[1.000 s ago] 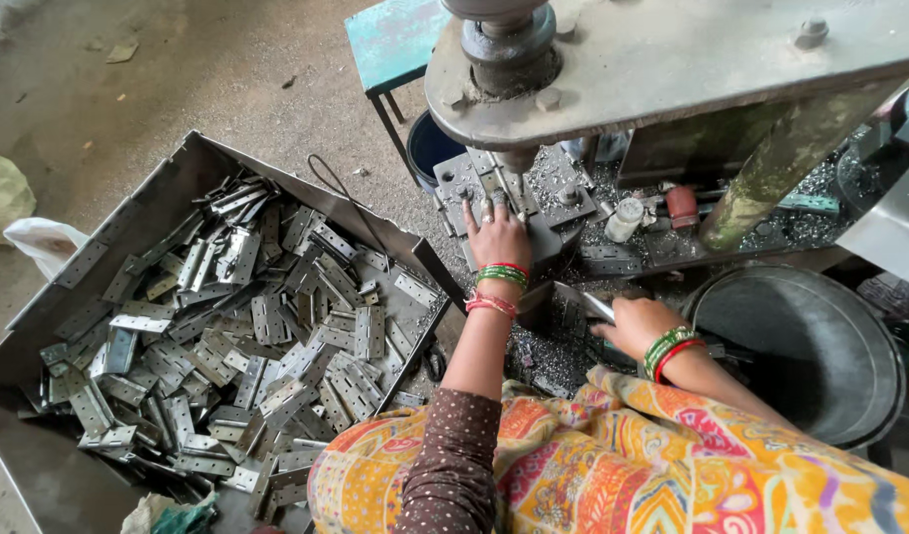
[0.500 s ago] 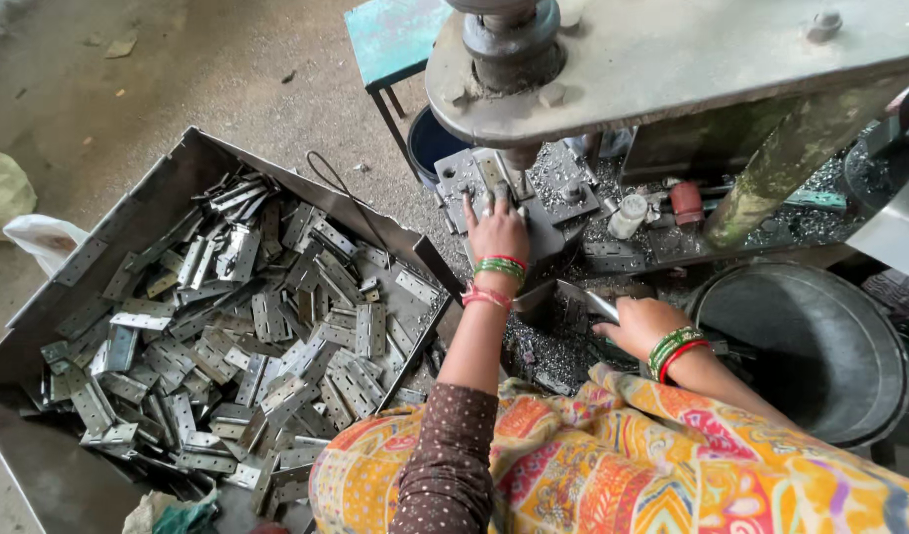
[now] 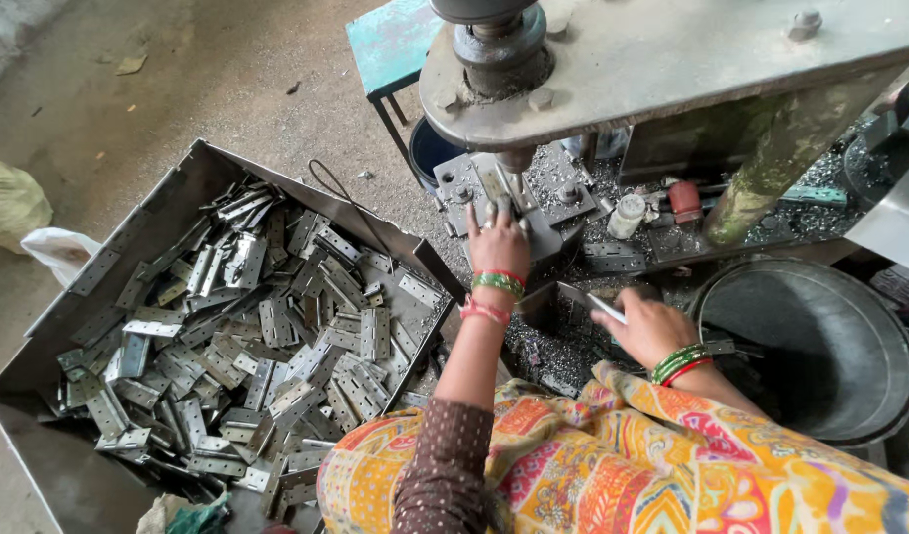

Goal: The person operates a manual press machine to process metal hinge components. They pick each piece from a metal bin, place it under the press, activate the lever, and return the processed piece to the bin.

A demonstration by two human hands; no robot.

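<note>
Under the press ram, your left hand (image 3: 498, 240) has fingers spread, pressing a hinge plate (image 3: 494, 182) on the die. Right hand (image 3: 644, 323) pinches another metal strip (image 3: 605, 308). Stiff, light, probably sharp-edged; grip the flats.

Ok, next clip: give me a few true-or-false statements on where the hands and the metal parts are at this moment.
1. The left hand reaches to the die block under the press ram. True.
2. The right hand holds a flat metal strip. True.
3. The metal tray of hinge plates sits to the person's right. False: it lies to the left.
4. The round metal tub is piled full of plates. False: no plates show in it.
5. Both wrists are bare. False: both wear bangles.
</note>
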